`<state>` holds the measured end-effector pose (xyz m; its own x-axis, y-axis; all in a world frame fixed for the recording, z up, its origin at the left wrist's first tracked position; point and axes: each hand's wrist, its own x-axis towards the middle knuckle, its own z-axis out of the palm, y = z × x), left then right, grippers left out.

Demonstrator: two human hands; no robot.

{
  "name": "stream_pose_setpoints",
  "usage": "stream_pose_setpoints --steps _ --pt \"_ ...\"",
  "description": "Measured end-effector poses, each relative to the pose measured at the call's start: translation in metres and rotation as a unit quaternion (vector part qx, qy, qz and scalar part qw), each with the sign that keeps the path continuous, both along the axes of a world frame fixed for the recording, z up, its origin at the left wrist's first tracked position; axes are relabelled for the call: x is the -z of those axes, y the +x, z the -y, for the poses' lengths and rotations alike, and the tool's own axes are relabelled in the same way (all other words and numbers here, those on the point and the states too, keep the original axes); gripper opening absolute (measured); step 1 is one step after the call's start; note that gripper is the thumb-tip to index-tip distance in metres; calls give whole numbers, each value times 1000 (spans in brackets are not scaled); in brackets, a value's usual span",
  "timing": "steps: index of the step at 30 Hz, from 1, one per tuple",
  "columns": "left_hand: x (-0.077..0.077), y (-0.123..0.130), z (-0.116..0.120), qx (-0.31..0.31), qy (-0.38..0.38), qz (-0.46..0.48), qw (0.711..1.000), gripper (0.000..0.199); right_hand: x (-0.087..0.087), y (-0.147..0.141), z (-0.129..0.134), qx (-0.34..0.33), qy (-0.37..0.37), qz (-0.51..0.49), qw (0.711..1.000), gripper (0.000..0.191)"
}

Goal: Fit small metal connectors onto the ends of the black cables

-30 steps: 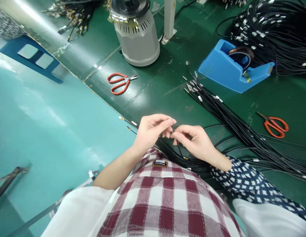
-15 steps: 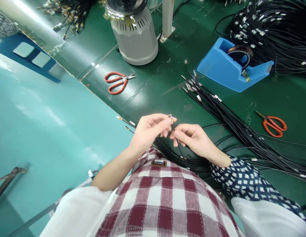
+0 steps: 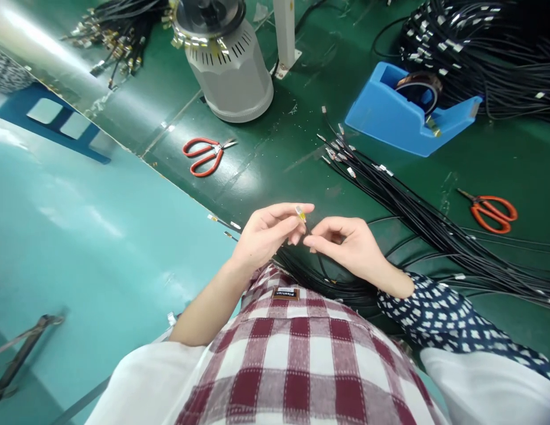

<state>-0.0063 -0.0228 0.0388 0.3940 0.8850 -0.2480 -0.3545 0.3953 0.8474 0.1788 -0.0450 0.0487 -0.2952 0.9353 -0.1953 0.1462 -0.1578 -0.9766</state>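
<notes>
My left hand (image 3: 266,235) pinches a thin black cable close to its tip, where a small connector (image 3: 300,213) with a yellow band stands up between thumb and forefinger. Just to the right, my right hand (image 3: 345,243) has its fingertips closed on the same cable a little lower down. The cable runs down from the hands toward a bundle of black cables (image 3: 350,293) lying along the table edge by the checked apron. Two cable ends with light tags (image 3: 221,222) stick out over the edge, left of my left hand.
Red-handled scissors (image 3: 208,156) lie ahead, a second pair (image 3: 494,213) at right. Behind stand a grey machine (image 3: 234,71) and a blue tape dispenser (image 3: 385,112). Black cables (image 3: 416,218) stretch across the right side; a coil (image 3: 491,65) and tagged cables (image 3: 119,38) lie farther back.
The connector in my left hand has tilted and shows its yellow band more clearly. My right fingers have shifted slightly up and left along the cable. The whole view has shifted slightly.
</notes>
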Motion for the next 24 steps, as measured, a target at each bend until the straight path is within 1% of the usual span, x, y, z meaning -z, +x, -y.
stream_pose_setpoints --steps 3,7,12,15,17,20,22,24 --pt "1 -2 0 9 4 14 1000 28 -2 2 1 15 68 56 996 26" --pt "0 -3 -1 2 0 5 1000 24 0 2 1 9 82 75 994 28" --pt "1 -1 -2 -3 2 -12 1000 23 4 2 1 3 93 98 991 25" --pt "3 1 -2 2 1 -32 999 17 5 2 2 -2 136 139 981 24" --pt "3 3 -1 0 5 -41 999 14 6 0 4 -1 178 177 968 27" --pt "5 4 1 -16 10 -55 998 14 8 -4 6 -6 213 219 952 31" --pt "8 3 2 -36 4 -68 997 16 9 -2 4 -30 206 226 952 31" --pt "12 -1 4 -65 -7 -87 994 18 7 7 -3 -54 209 247 945 27"
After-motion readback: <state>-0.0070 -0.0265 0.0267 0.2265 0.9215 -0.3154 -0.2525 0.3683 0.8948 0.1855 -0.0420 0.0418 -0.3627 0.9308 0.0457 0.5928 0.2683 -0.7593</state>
